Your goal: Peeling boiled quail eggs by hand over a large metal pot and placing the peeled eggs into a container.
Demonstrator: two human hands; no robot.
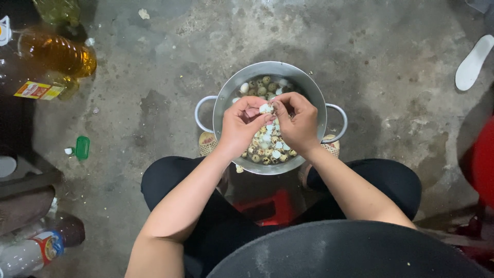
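A metal pot (309, 87) with two handles stands on the concrete floor between my knees, holding several small speckled quail eggs (262, 88) and bits of shell in water. Above the pot, my left hand (242, 126) and my right hand (298, 121) meet with fingertips pinched on one small whitish egg (266, 108). Both thumbs press against that egg. My forearms reach forward from my lap over a red stool (270, 208).
Large bottles of yellow oil (54, 54) lie at the far left. A green cap (82, 147) sits on the floor, a dark-capped bottle (43, 247) lies at the lower left, a white sandal (473, 63) at the upper right, a red object (483, 162) at the right edge.
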